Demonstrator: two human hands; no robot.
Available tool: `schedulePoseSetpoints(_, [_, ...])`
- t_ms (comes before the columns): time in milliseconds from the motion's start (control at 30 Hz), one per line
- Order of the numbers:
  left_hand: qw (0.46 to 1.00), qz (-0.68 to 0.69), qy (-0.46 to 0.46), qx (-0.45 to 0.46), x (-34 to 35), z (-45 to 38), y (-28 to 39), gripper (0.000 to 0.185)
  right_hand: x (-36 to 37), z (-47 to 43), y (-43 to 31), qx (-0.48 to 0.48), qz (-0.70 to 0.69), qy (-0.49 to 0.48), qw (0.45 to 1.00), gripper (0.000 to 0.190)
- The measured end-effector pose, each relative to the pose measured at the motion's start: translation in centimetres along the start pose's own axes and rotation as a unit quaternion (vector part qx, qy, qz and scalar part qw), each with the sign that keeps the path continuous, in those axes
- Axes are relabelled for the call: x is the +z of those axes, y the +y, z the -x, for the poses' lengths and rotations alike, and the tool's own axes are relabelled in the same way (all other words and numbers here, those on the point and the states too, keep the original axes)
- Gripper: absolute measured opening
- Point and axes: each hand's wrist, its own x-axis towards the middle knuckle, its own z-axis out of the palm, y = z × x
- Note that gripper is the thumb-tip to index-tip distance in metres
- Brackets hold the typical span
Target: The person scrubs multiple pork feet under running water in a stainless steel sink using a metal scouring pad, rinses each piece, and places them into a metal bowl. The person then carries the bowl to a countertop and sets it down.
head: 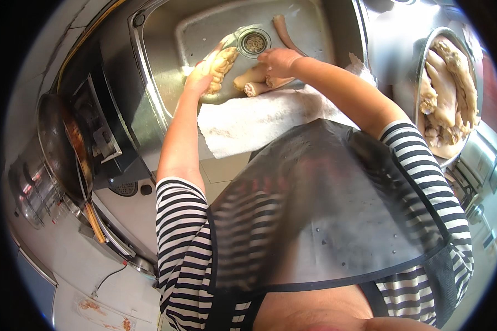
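Note:
At the left side of a stainless steel sink (194,37), my left hand (198,80) grips a ridged, yellowish piece of meat (223,68). My right hand (279,62) is over several pale, thick meat pieces (252,75) near the sink's front wall. Its fingers are bent, and whether they grip anything cannot be told. One piece shows a cut end (252,89) facing the left. A long, thin piece like a pig's tail (283,33) lies behind my right hand, right of the round drain strainer (254,43).
A white towel (248,124) hangs over the sink's front edge. To the right stands a metal bowl (438,35) full of pale meat pieces (445,91). A dark wok (56,145) and a wooden-handled utensil (94,223) are at the left, beside the stove (103,138).

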Motion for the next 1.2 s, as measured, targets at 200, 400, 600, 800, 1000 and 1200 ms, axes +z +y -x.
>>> schedulePoseSetpoints(200, [0.99,0.064,-0.092,-0.084,-0.2,1.6,4.3,0.057,-0.1,-3.0,-3.3,0.022,0.039,-0.149,0.988,0.065])
schedulePoseSetpoints(400, [0.992,-0.028,-0.111,-0.053,2.5,-0.3,3.9,0.063,0.2,-4.0,-3.2,0.022,0.099,-0.154,0.983,0.057])
schedulePoseSetpoints(600, [0.906,0.255,-0.283,-0.183,3.8,-2.9,-1.1,0.066,0.9,-4.9,-3.3,-0.016,0.092,-0.192,0.977,0.067])
schedulePoseSetpoints(800, [0.93,0.334,-0.153,-0.013,2.4,-1.9,4.6,0.072,-3.3,-2.4,-2.0,0.074,-0.084,-0.097,0.989,0.065])
schedulePoseSetpoints(1000, [0.777,0.583,-0.225,-0.076,-0.7,0.2,5.6,0.061,-7.6,4.2,-3.4,0.106,-0.585,-0.064,0.802,0.056])
schedulePoseSetpoints(1200, [0.796,0.581,-0.169,0.003,-0.7,5.3,6.9,0.059,-3.9,7.5,-5.8,0.026,-0.8,0.049,0.598,0.04])
